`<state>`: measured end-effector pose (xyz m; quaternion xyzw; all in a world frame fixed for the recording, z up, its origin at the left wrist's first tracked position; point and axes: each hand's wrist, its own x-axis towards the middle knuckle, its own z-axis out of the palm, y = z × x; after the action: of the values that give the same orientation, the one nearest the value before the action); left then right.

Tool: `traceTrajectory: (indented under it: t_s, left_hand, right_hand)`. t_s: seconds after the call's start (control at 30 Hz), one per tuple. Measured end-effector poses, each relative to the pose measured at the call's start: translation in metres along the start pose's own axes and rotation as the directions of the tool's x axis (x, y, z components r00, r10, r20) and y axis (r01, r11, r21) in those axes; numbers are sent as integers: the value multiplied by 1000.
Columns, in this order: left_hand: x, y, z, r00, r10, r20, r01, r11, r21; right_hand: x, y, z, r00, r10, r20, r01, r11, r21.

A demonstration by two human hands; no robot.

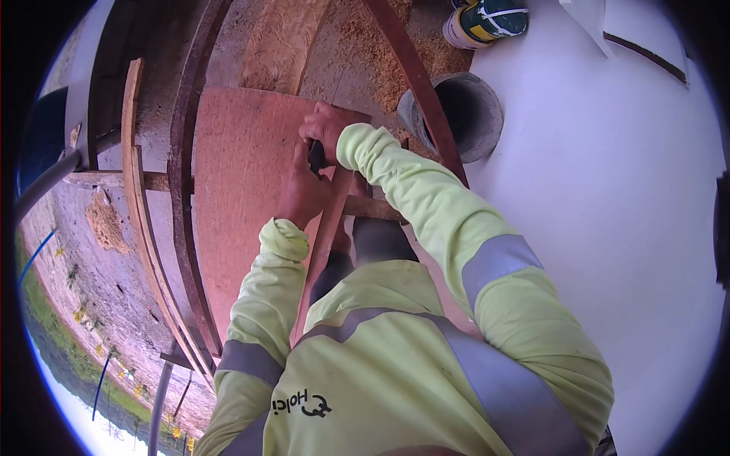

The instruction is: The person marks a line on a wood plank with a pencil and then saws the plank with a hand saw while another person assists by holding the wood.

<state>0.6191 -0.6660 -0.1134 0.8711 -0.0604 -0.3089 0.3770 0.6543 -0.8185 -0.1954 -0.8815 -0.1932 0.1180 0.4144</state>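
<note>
A reddish plywood board (236,175) lies beneath my hands, with a narrow wooden edge strip (327,224) along its right side. My left hand (303,190) is closed on a small black tool (316,156) at the board's right edge, thumb pointing up along it. My right hand (325,128), just above, is closed over the upper end of the same tool, near the board's top right corner. The fingers hide most of the tool, so I cannot make out its kind. My legs show beyond the board's edge.
Curved dark-red timbers (182,129) and pale slats (135,182) flank the board, with a crossbar (372,207). A concrete pipe (485,114), stacked buckets (490,23) and sawdust (380,53) are behind. A white surface (616,190) fills the right; a grey metal rail (49,182) is left.
</note>
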Motion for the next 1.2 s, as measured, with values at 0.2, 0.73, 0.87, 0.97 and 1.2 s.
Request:
traceTrajectory:
  t_s: [0.2, 0.73, 0.87, 0.97, 1.2]
  left_hand:
    - [-174, -9, -59, 977, -186, 102, 184, 982, 33]
    - [-169, -17, -54, 971, -224, 81, 221, 974, 38]
    - [-164, -23, -55, 976, -207, 70, 205, 978, 39]
    - [-33, -53, -13, 1000, -10, -24, 8, 997, -83]
    - [-40, 8, -23, 998, -56, 25, 57, 997, -54]
  right_hand:
    - [-67, -176, 50, 1000, 3, 28, -5, 998, 64]
    - [-64, -169, 50, 1000, 5, -1, -6, 999, -40]
    - [-61, -164, 58, 1000, -14, -4, 14, 1000, 8]
    - [3, -52, 23, 1000, 14, 19, -12, 995, -95]
    - [-13, -47, 10, 999, -38, -13, 39, 998, 44]
